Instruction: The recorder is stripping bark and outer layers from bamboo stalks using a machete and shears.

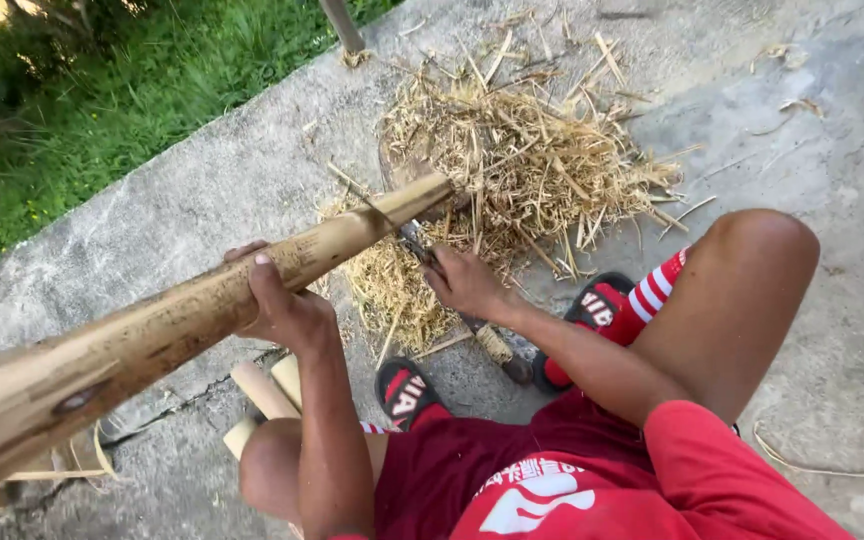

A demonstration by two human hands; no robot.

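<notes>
My left hand (287, 305) grips a long, thick bamboo pole (192, 310) that runs from the lower left up to its far end over a pile of shavings. My right hand (464, 283) is closed on a knife (482, 330) whose wrapped handle sticks out below the hand; the blade tip (414, 238) lies near the pole's far end. I am squatting in red shorts and a red shirt, with red-and-black slippers (407, 390) on my feet.
A heap of dry bamboo shavings and splinters (517, 160) lies on the concrete ground (832, 150). Short cut bamboo pieces (262, 392) lie by my left knee. Grass (82, 100) borders the concrete at upper left. A thin post (342, 25) stands at the top.
</notes>
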